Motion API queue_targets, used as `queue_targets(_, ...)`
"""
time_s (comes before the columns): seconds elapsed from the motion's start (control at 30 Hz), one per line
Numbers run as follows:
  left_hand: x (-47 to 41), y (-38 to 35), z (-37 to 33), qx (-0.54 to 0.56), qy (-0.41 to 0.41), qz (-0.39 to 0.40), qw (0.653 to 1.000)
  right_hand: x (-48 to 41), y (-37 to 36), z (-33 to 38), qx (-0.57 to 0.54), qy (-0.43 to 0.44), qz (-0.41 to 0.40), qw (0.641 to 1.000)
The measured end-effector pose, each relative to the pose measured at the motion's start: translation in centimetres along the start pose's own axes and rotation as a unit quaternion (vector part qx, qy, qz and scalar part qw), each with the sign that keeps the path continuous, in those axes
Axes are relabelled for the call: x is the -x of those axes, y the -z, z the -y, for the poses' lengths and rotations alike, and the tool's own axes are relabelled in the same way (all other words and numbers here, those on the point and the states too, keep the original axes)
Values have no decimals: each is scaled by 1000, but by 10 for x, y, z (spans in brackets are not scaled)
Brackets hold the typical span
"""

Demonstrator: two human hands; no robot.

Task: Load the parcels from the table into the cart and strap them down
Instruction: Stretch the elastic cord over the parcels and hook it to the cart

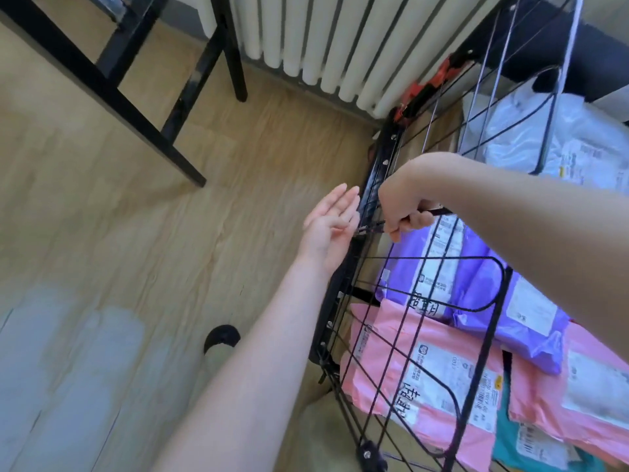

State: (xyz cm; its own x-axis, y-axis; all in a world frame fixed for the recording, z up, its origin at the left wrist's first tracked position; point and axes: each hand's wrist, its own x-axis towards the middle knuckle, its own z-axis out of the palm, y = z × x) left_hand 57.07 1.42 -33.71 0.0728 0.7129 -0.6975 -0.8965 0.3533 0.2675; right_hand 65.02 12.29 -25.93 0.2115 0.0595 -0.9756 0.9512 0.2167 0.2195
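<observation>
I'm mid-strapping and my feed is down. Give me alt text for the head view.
The right hand grips a thin black cord at the side rail of the black wire cart, with the open left hand beside that rail. Pink plastic mailer parcels and purple plastic mailer parcels lie inside, with a light wooden floor and a white radiator around.

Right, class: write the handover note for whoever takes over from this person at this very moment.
Left hand: open, holding nothing, beside the cart frame.
Right hand: grips a black cord at the cart's edge.
Parcels: the purple parcel, pink parcel, teal parcel and white parcel lie inside the cart.
Done: parcels are loaded.
Left: hook and tighten the cord. The table top is not in view, so check it for leftovers.
</observation>
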Motion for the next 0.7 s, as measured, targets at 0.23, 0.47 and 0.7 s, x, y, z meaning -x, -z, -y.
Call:
queue_targets(0.23,-13,23,3,238,24,-54,969,-20,-1,-5,60,23,-90,994)
queue_targets(0.47,-40,44,46,-476,-66,63,875,-46,1,7,223,-88,-14,971)
queue_targets(0.7,-50,31,52,-614,-95,94,778,-58,-8,11,369,30,-194,908)
